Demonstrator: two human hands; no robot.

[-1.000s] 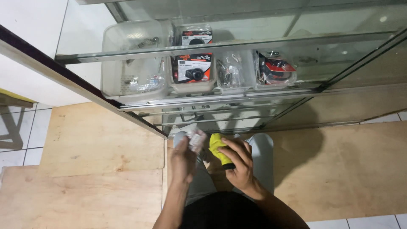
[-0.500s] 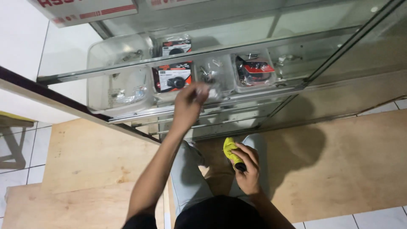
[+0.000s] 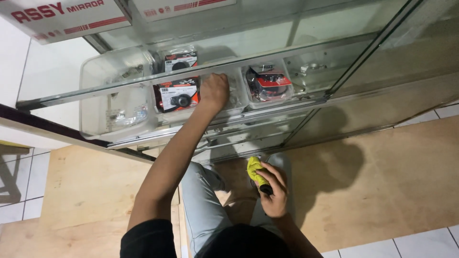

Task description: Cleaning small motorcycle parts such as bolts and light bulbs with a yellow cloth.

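Nearest, at about five o'clock, the person's right hand (image 3: 274, 188) rests low over the lap, fingers clenched around a crumpled yellow cloth (image 3: 255, 168) and a small dark object whose kind I cannot tell. It has barely moved over the last second. The left hand (image 3: 215, 91) has: a second ago it sat beside the cloth, and now its arm stretches up toward twelve o'clock into the glass display cabinet (image 3: 334, 62). There its fingers curl over small clear plastic packets on the glass shelf (image 3: 138, 88), though whether they grip one I cannot tell. A red-and-black packaged part (image 3: 178, 94) lies just left, another red packaged part (image 3: 267, 83) right, so the work has shifted to the shelf.
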